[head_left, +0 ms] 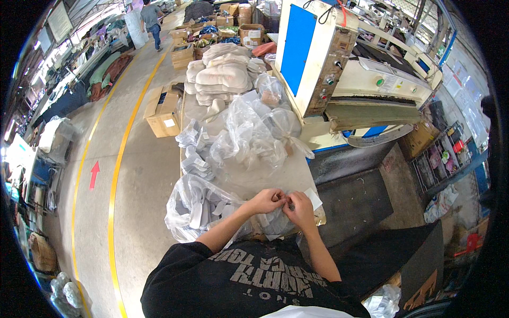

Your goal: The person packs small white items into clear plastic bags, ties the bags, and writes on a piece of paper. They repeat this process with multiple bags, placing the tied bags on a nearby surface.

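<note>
My left hand [269,201] and my right hand [300,210] meet over the near end of the table, fingertips pinched together. Whatever lies between the fingers is too small to make out. Clear plastic [275,221] spreads just beneath them, and whether they grip its edge I cannot tell. Beside my right hand lies a white sheet of paper [313,199]. Left of my left forearm, an open clear plastic bag [183,204] holds several grey-white flat pieces [197,214]. More such pieces [195,161] are piled farther up the table's left edge.
Crumpled clear bags [244,132] cover the middle of the table [289,177]. Beyond them rise stacked beige padded pieces [222,74]. A large cream-and-blue machine [313,58] stands at right. A cardboard box [163,112] sits left of the table, by a yellow-lined aisle where a person [152,24] walks.
</note>
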`<action>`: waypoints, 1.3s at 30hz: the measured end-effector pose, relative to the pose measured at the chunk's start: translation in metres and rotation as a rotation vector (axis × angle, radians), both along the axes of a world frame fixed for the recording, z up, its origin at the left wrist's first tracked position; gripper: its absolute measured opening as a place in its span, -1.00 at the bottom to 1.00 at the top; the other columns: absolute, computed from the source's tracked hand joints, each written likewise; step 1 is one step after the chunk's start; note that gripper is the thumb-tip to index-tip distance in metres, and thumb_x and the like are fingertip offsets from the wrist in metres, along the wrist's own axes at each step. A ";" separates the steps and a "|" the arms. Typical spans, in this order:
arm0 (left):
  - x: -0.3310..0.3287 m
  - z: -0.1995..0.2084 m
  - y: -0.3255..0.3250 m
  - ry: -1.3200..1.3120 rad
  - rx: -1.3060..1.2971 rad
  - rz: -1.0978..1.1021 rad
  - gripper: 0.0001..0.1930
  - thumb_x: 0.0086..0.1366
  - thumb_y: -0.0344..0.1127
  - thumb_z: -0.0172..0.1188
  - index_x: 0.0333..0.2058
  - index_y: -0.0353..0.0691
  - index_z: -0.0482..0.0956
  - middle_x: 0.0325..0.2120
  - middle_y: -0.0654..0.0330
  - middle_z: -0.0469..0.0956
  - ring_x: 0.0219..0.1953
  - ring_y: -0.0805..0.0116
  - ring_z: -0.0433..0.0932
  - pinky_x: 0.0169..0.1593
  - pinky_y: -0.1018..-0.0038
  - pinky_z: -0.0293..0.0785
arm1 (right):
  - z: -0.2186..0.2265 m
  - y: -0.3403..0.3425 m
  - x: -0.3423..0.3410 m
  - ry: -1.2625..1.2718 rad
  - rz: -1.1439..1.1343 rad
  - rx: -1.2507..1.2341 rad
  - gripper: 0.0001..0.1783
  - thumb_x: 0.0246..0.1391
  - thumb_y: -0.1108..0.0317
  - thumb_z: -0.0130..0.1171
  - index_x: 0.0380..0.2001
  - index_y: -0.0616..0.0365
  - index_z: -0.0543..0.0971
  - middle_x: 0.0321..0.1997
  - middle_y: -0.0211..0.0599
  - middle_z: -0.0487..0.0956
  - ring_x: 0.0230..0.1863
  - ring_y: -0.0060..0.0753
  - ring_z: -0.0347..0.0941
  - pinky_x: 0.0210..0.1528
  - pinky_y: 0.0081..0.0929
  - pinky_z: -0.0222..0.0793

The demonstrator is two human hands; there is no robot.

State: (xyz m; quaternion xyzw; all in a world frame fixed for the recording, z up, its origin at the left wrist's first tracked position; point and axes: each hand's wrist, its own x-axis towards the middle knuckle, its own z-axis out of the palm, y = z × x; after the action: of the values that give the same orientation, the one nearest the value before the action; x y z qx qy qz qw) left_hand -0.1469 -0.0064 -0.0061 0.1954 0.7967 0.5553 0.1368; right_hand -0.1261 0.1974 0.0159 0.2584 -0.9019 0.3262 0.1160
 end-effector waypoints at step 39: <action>0.066 0.071 -0.053 -0.055 -0.139 -0.006 -0.75 0.34 -0.21 0.33 -0.32 -0.34 0.69 -0.33 0.07 0.57 -0.40 0.06 0.54 -0.28 0.29 0.44 | 0.022 0.010 0.039 -0.159 -0.082 -0.222 -0.81 0.17 0.45 0.19 -0.17 0.22 0.65 -0.13 -0.08 0.69 -0.09 0.07 0.61 0.04 -0.07 0.46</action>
State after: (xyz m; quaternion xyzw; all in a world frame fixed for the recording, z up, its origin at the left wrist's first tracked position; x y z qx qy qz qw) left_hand -0.0814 -0.0591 0.0652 0.1722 0.8287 0.5035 0.1736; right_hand -0.0867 0.2073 0.0379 0.1801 -0.8764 0.4385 0.0856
